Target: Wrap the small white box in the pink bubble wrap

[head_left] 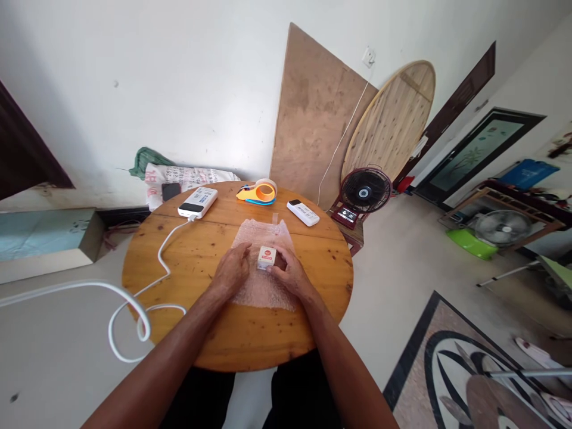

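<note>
A small white box (266, 257) with a red mark on top sits on a pink sheet of bubble wrap (263, 238) spread on a round wooden table (205, 333). My right hand (290, 275) pinches the box from its right side with thumb and fingers. Lying palm down on the wrap just left of the box, my left hand (232, 269) has its fingers curled toward it, touching or nearly touching it.
A white power bank (198, 202) with a white cable (134, 298) lies at the table's far left. An orange tape dispenser (258, 192) and a white remote (302, 213) lie at the far edge. A fan (365, 192) and leaning boards stand behind.
</note>
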`<state>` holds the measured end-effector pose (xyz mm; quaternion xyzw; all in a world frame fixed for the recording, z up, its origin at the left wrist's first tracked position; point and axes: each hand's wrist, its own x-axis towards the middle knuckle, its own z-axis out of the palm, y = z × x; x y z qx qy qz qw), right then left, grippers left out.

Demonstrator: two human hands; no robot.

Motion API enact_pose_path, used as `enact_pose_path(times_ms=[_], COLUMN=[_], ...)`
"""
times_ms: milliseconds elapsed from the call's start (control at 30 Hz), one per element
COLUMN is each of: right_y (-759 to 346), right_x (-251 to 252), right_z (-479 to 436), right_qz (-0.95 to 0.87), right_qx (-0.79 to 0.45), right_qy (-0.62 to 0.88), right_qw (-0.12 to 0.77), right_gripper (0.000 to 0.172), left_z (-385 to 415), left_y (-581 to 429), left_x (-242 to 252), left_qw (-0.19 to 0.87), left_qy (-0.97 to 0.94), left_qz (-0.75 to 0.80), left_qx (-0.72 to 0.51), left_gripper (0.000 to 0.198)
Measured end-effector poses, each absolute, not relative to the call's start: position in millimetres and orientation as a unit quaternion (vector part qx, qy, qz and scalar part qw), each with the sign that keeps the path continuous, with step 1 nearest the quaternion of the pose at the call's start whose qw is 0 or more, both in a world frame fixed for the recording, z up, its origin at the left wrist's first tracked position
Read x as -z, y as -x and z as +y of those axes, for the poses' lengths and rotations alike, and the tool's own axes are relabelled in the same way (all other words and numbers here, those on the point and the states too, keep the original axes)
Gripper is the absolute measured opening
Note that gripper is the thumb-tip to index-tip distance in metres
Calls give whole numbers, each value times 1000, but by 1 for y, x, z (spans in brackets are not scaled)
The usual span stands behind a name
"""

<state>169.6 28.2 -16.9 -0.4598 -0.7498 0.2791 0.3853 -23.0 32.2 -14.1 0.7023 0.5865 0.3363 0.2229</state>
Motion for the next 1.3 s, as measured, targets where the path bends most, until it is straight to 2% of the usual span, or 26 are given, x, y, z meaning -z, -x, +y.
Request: enact_pose_path(times_ms=[133, 167, 233, 333, 500, 633, 833, 933, 1200, 1300], right_y=[-176, -177, -180, -183, -186, -182, -170, -167, -164, -165], right_x=[9, 4, -10, -30, -36, -30, -22, -20, -35, -40], right_z=[29, 27, 20, 0, -34, -51, -57, -55, -52, -50], right_qz=[-737, -738, -759, -819, -819, -845, -862, -861, -838, -824], right_qx=[-319, -319, -290, -272, -231, -227, -162, -140, -182, -195], right_qy=[469, 471, 467, 413, 479, 453, 444, 447, 463, 479], right_qw=[368, 363, 350, 291, 216, 173, 182, 195, 224, 230], right_gripper=[68, 66, 50, 32, 49, 45, 11, 13, 12, 13], left_z=[32, 32, 32, 30, 28, 28, 27, 28, 33, 31], left_y=[23, 23, 23, 23, 23, 23, 18, 15, 15, 16], left_x=[14, 14, 14, 11, 6, 7, 13, 17, 17, 12], left_qw=[235, 238, 242, 244, 248, 241, 218, 219, 245, 250], left_qy=[-691, -689, -682, -677, -676, -678, -740, -763, -771, -769], left_qz=[589, 590, 591, 593, 592, 585, 477, 445, 445, 445], left_qx=[-346, -349, -356, -362, -362, -374, -422, -414, -385, -384], left_gripper=[46, 45, 44, 42, 42, 43, 62, 68, 55, 56])
